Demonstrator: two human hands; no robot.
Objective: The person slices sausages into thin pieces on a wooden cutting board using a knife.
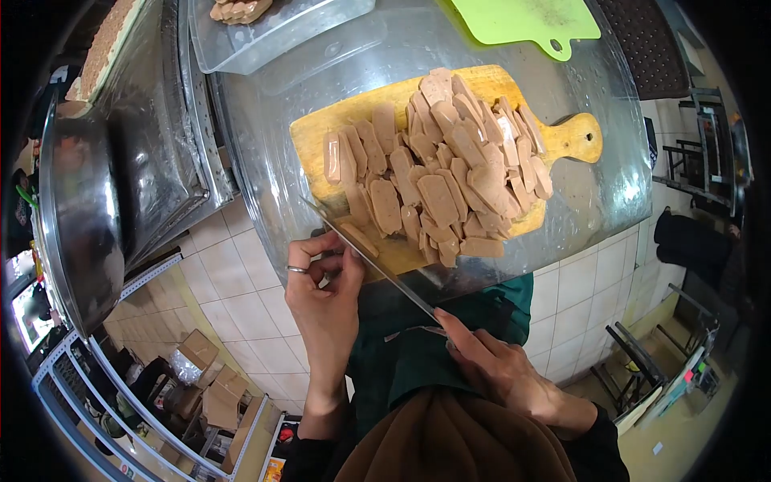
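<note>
In my right hand [502, 369] is a knife [393, 281], its long thin blade slanting up and left over the near edge of the wooden cutting board [502, 78]. My left hand [325, 277], with a ring on one finger, is closed in a pinch beside the blade; what its fingertips hold, if anything, is hidden. One slice of pinkish-brown sausage [359, 238] lies on the board just beyond the blade. A large heap of similar sausage slices [438, 197] covers most of the board, some with a shiny surface.
The board rests on a metal table [273, 177]. A clear plastic tub [281, 36] with more brown pieces stands at the back left, a green cutting board [522, 20] at the back right. Left of the table is a large metal basin [88, 217]. Stools [642, 361] stand at right.
</note>
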